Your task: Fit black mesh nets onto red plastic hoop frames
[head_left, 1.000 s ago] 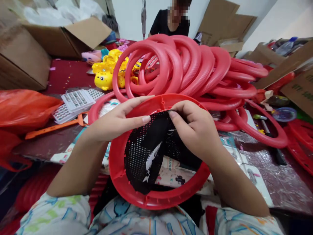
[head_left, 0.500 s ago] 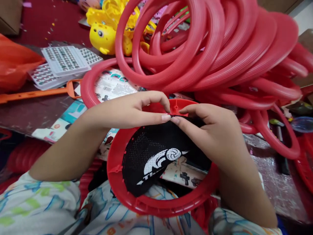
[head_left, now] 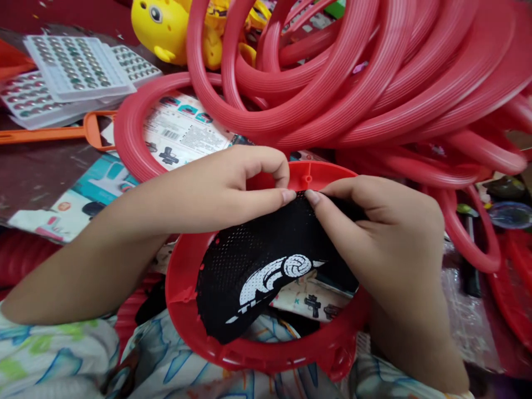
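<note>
Little could be read. The black perforated mesh fabric [head_left: 266,260], stretched inside the red round plastic frame [head_left: 183,310], carried a white printed swoosh-and-ball emblem with the white letters "TI" beginning a word, the rest cut off at the fabric's lower edge. Beyond that frame, the printed paper packaging card [head_left: 183,133] showed a barcode and small print too fine to make out.

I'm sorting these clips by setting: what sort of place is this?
Probably a small toy assembly or packing bench. A big heap of identical red rings covers the table, both hands press black mesh into one red hoop, and trays of button batteries lie beside yellow toys.
</note>
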`<state>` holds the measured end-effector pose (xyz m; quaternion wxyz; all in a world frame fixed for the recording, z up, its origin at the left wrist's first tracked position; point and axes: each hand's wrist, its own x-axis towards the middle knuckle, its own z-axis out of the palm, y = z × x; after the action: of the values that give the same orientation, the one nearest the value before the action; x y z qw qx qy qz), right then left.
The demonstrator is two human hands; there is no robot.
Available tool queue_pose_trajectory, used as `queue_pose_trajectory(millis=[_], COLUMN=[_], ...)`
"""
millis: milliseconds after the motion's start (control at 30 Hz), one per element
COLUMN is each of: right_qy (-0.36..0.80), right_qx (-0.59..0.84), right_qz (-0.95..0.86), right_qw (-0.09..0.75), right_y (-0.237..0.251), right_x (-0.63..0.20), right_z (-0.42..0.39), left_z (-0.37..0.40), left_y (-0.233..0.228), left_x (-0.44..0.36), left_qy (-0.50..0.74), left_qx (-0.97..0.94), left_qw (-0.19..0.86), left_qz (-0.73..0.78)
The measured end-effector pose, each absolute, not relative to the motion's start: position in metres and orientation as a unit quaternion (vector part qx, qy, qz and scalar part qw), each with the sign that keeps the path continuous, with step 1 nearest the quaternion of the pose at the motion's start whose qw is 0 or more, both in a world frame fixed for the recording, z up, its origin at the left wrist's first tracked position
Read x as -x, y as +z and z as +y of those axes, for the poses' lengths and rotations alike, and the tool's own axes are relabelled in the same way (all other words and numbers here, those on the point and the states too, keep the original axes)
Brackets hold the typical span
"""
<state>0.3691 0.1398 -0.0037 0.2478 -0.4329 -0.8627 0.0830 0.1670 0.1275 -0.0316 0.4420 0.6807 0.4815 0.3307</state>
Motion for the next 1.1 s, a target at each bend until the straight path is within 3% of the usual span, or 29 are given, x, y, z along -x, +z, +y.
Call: queue_pose_trajectory(millis=[567, 800, 1100], right_qy=[0.034, 0.066, 0.007], right_qx=[0.442, 0.448, 0.425], right_qz=[-0.862, -0.865, -0.892], right_qw=[0.245, 0.216, 0.155], right_y=[-0.011, -0.005, -0.001], right_x=[-0.369, -0.374, -0.376], right_z=[0.142, 0.143, 0.145], left_z=[0.124, 0.124, 0.123], left_y=[-0.036, -0.039, -0.039], left_x=[-0.173, -0.176, -0.174], left_qy=[0.315, 0.302, 0.294], left_qx=[-0.723, -0.716, -0.721], left_qw=[0.274, 0.269, 0.270], left_qz=[0.550, 0.569, 0.567])
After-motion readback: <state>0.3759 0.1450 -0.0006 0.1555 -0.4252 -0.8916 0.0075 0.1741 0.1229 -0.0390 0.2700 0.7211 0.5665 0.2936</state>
